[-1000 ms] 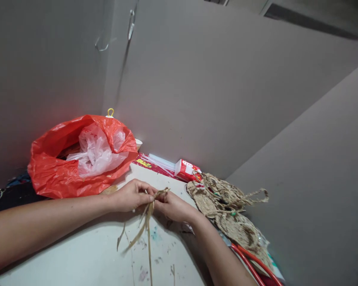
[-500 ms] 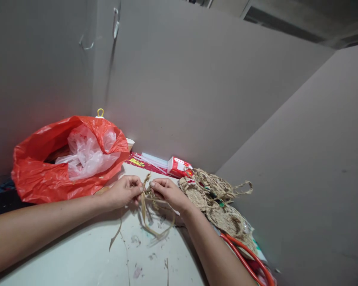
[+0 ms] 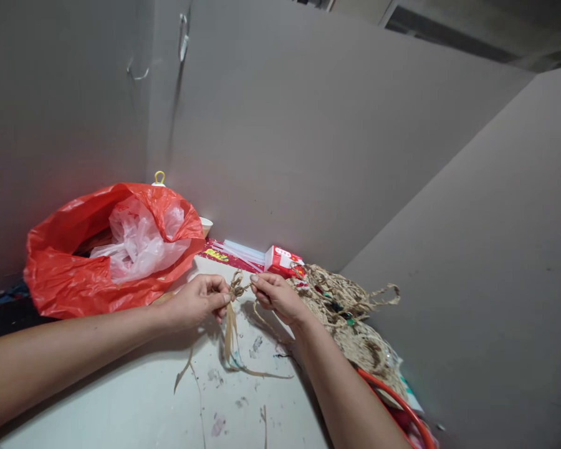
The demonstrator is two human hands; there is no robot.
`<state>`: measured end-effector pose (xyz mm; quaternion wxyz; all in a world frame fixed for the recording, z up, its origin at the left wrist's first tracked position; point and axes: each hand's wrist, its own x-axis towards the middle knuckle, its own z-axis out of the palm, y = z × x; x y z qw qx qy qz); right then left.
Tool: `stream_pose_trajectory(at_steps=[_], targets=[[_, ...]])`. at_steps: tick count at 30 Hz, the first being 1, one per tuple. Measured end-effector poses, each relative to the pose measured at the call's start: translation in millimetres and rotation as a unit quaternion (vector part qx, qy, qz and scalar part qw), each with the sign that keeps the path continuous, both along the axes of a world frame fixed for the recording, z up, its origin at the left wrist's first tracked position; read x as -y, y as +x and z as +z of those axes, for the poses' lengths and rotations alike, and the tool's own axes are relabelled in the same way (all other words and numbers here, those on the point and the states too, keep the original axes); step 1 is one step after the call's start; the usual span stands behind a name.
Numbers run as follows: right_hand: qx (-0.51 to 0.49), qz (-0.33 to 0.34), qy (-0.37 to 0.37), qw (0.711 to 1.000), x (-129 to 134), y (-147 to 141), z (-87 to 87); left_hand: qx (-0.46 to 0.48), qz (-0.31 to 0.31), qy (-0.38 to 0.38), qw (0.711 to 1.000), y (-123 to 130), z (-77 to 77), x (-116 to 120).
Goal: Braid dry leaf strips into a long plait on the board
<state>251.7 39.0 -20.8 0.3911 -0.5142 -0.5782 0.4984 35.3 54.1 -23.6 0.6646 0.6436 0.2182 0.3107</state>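
Note:
My left hand (image 3: 210, 298) pinches a small knotted piece of tan raffia cord (image 3: 236, 288) between thumb and fingers. Flat loose strands (image 3: 230, 330) hang from the knot toward the white tabletop. A short way to the right, my right hand (image 3: 275, 298) is closed on a thin end of the cord, drawn out sideways from the knot. One long strand trails to the right across the table below. Beside my right hand lies a heap of woven and braided straw-coloured cord pieces (image 3: 364, 343).
A red plastic bag (image 3: 65, 287) with a crumpled clear bag (image 3: 140, 249) inside stands at left. A paper cup (image 3: 206, 226), pale sticks (image 3: 243, 251) and a red-and-white box (image 3: 283, 260) line the back. Orange-red handles (image 3: 397, 399) sit at right. Grey partitions enclose the table.
My right hand has moved right, away from the left, pulling the cord end out. The wide loop of strand below has come open and now hangs and trails rightward.

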Motion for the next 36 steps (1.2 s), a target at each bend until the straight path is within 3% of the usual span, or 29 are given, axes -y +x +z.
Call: stream_pose_trajectory(at_steps=[6,11,16,19,22,26,30,33,36], targets=[[0.09,0.075,-0.026,0.993,9,-4,9.0,-0.021,0.052,0.104,0.993,1,-9.7,-6],[0.184,0.108,-0.023,0.977,14,-24,0.1,-0.027,0.038,0.123,0.991,2,-17.9,-7],[0.279,0.025,0.067,0.958,13,-30,-4.6,-0.054,0.048,0.169,0.983,1,-18.1,-4],[0.34,-0.051,0.156,0.926,12,-30,-2.5,-0.08,0.067,0.213,0.971,0,-16.9,-3],[0.378,-0.045,0.22,0.898,10,-32,-2.3,-0.096,0.075,0.241,0.963,0,-17.5,-4],[0.39,-0.032,0.222,0.893,11,-36,-4.6,-0.085,0.078,0.248,0.962,1,-19.0,-4],[0.314,-0.061,0.218,0.922,10,-37,-7.0,-0.073,0.089,0.24,0.964,1,-21.0,-5],[0.22,-0.031,0.199,0.954,7,-36,-8.5,-0.08,0.092,0.234,0.965,-1,-22.3,-7],[0.172,-0.019,0.185,0.967,3,-35,-9.2,-0.08,0.093,0.232,0.965,-2,-20.9,-6]])
